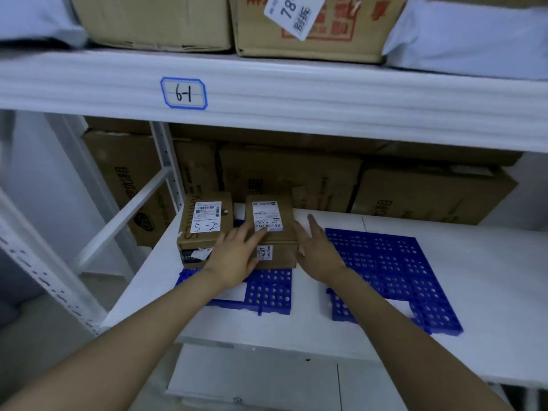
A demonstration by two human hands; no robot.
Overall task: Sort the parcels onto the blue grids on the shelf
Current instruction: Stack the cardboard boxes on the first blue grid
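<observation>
Two small brown parcels stand side by side on the left blue grid (268, 290) on the white shelf. The left parcel (204, 223) bears a label marked 5-2. The right parcel (274, 215) has a white shipping label on top and a small tag on its front. My left hand (234, 258) lies on the right parcel's front left corner with straight fingers. Against that parcel's right side rests my right hand (318, 252), fingers extended. A second, larger blue grid (394, 271) lies bare to the right.
Large cardboard boxes (430, 194) line the back of this shelf (489, 292). The shelf above, tagged 6-1 (184, 93), holds more cartons and grey mailer bags. White upright posts and a diagonal brace (124, 215) stand at the left.
</observation>
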